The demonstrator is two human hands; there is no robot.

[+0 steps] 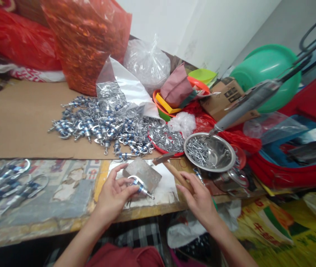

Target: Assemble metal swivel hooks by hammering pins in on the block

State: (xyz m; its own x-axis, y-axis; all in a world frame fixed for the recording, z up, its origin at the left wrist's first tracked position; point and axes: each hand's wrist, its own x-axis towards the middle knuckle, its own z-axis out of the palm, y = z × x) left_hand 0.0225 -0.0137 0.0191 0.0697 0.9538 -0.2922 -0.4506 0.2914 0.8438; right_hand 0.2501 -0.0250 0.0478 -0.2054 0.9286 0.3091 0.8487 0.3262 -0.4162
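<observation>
Silver-blue clasp (143, 188) pinched in L hand (112, 195), btwn thumb & fingers

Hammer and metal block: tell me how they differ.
The hammer is long and narrow, while the metal block is broad and squared. The hammer has a wooden handle; the block has none. The right hand grips the hammer, whereas the block lies on the white sheet. Both show metal.
</observation>
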